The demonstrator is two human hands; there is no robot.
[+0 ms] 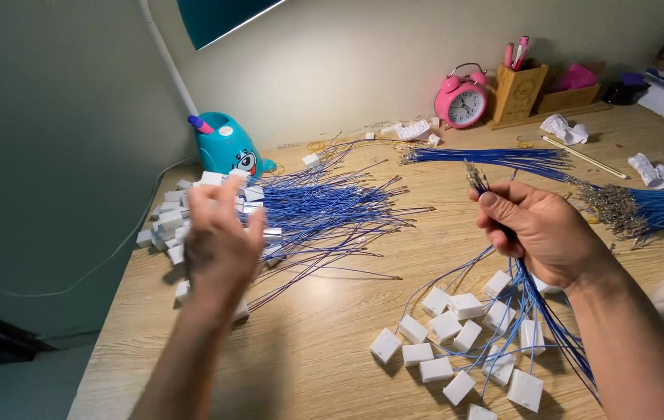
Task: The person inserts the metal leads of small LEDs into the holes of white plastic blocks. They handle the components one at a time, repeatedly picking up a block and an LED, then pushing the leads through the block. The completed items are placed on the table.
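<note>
My right hand [538,229] is closed around a bundle of thin blue wires [538,307]; their metal tips [476,179] stick up above my thumb, and several small white plastic blocks [456,342] hang from them onto the wooden table [332,327]. My left hand [219,241] hovers, fingers spread and blurred, over a big pile of the same blue wires [324,210] with white blocks [168,222] at the table's left. It seems to hold nothing.
A second sheaf of blue wires with metal ends [620,202] lies at the right. At the back stand a blue toy-shaped desk lamp base [231,148], a pink alarm clock [462,101] and a wooden pen holder [520,89]. Crumpled papers [565,128] and a pencil [585,158] lie nearby.
</note>
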